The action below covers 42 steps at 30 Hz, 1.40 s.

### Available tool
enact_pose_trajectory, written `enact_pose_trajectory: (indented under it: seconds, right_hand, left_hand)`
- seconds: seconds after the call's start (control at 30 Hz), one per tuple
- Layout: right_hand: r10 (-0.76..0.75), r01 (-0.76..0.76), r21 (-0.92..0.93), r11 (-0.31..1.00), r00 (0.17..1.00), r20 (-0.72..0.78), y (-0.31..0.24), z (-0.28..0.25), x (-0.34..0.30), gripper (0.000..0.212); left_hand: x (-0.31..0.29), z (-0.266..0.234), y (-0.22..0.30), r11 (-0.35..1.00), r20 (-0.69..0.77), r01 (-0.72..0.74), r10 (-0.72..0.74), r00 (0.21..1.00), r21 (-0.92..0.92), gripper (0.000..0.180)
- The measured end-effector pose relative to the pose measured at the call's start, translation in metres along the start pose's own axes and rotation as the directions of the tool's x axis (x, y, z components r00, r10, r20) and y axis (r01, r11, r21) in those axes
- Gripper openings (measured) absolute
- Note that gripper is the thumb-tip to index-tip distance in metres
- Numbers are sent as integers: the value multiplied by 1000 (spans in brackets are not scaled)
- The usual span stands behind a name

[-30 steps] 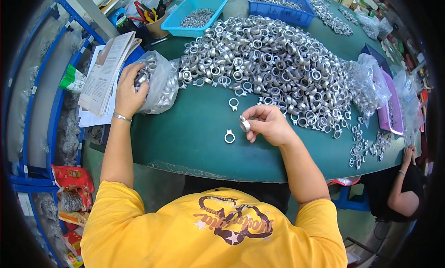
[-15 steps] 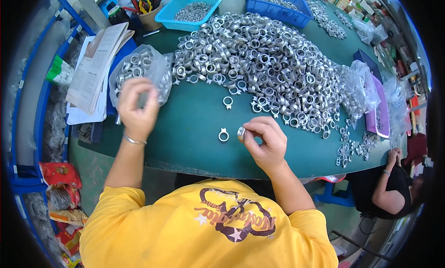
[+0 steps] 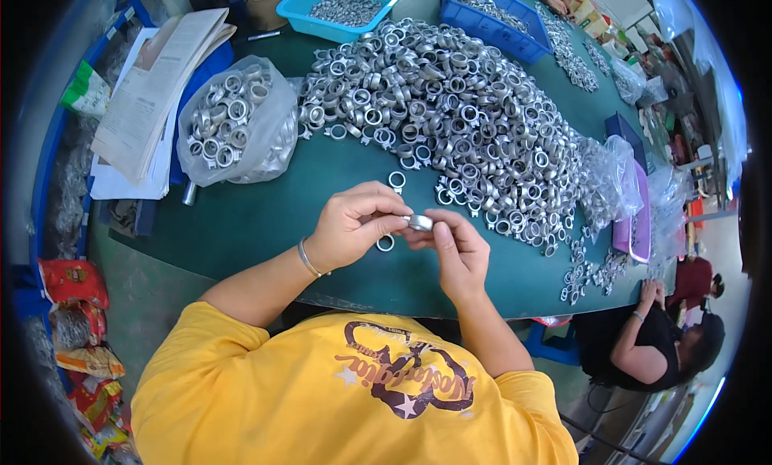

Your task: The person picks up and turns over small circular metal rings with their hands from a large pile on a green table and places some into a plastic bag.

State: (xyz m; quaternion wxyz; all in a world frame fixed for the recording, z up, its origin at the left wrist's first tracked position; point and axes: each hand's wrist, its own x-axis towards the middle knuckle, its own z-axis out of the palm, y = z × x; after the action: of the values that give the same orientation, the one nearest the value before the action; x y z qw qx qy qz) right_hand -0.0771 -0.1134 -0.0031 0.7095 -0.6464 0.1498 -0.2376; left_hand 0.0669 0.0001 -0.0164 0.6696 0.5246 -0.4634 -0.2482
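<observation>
Both hands meet over the front of the table around one silvery metal ring [image 3: 420, 222]. My right hand [image 3: 460, 256] grips this ring between thumb and fingers. My left hand [image 3: 351, 224] pinches at the ring's left side, its fingertips partly hiding that end. Just below my left fingertips lies a loose metal ring [image 3: 385, 243], partly covered by the hand. Another loose ring [image 3: 396, 180] with a small lug rests a little farther away. Beyond them rises a big heap of similar metal rings [image 3: 474, 111].
A clear plastic bag of rings [image 3: 277, 135] stands at the left, beside stacked papers [image 3: 153, 95]. Light-blue [image 3: 289, 13] and darker blue trays [image 3: 540, 47] of small parts stand at the back. A purple bin [image 3: 641, 216] is at the right, where another person [image 3: 643, 352] sits.
My left hand has come from the bag of rings to the ring in my right hand. Both hands now hold that ring together. The view has shifted slightly.
</observation>
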Motion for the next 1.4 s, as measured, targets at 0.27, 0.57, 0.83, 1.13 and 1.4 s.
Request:
enact_pose_trajectory:
  seconds: [0.27,0.57,0.83,1.13,1.4]
  right_hand:
    - [-365,349,-431,832,930,48,7,10,9,19]
    - [212,2,-874,486,970,120,9,19,15,14]
    - [564,-563,-154,812,825,-42,5,1,22,10]
    - [212,-226,-140,964,972,-106,4,8,9,9]
    - [171,-171,31,985,985,-6,4,0,10,12]
  left_hand:
    - [-6,6,-6,805,-56,376,-449,892,-459,17]
    - [1,-15,-15,541,-13,491,-681,732,-683,10]
    - [-5,-5,-10,668,52,595,-645,763,-446,9]
    - [-9,1,-5,919,83,373,-365,927,-128,9]
    - [-12,5,-4,996,65,92,-92,994,9,11]
